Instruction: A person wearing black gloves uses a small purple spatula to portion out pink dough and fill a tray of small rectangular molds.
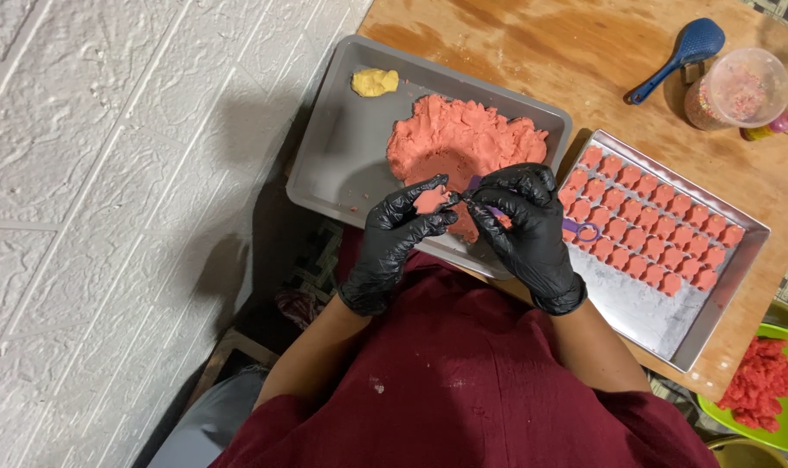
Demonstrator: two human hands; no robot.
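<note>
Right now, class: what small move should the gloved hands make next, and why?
Probably set the shaped pink dough piece, pinched between left hand and right hand, into the tray of finished pieces, where bare metal remains beside the rows.

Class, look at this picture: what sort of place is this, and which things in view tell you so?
Probably a home or small-workshop sweet-making table: a grey tray holding pink dough, a second tray with rows of shaped pink pieces, and gloved hands shaping dough.

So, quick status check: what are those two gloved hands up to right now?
Left hand pinching a small pink dough piece. Right hand working it with a purple tool. Big dough mound behind them; nothing in the way.
</note>
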